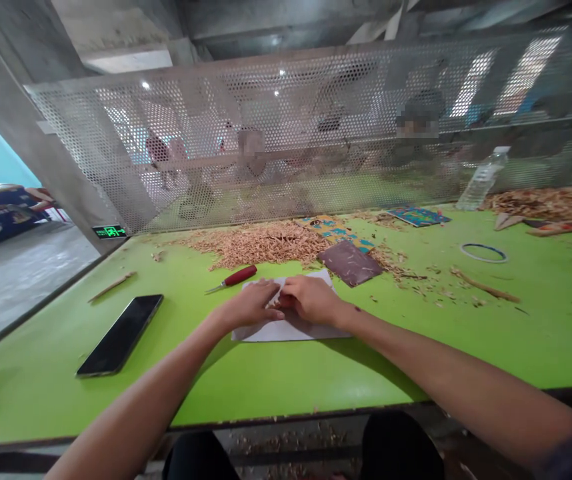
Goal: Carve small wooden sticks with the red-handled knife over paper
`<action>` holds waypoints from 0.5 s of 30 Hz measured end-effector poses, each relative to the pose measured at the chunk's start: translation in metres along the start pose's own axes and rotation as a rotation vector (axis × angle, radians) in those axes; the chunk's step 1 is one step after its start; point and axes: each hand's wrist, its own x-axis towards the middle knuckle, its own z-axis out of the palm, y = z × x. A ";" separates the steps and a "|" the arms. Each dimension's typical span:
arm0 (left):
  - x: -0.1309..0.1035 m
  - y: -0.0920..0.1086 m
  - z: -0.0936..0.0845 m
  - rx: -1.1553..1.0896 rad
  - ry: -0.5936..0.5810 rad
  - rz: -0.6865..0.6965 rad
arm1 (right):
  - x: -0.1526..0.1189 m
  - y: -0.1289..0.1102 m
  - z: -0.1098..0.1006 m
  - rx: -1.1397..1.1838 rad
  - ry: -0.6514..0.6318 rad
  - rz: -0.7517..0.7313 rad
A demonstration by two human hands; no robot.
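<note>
My left hand (pixel 252 304) lies on a folded white sheet (pixel 266 332), fingers stretched toward the right. Close beside it, my right hand (pixel 313 300) is closed, its fingers curled down at the sheet. Something small and brownish shows between the two hands, too hidden to name. Just behind my left hand lies a carving tool with a red handle (pixel 240 276), its metal tip pointing left. A brown sheet like sandpaper (pixel 350 262), dusted with shavings, rests behind my right hand.
Wood shavings (pixel 266 243) are heaped below the perforated metal screen (pixel 206 167). A phone (pixel 121 335) and wood stick (pixel 112 287) lie left. To the right are a ring (pixel 483 253), curved wood piece (pixel 486 285) and plastic bottle (pixel 483 181). People sit beyond the screen.
</note>
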 end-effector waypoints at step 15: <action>0.000 0.000 0.000 -0.004 -0.004 0.015 | 0.003 0.004 -0.006 -0.034 -0.059 0.091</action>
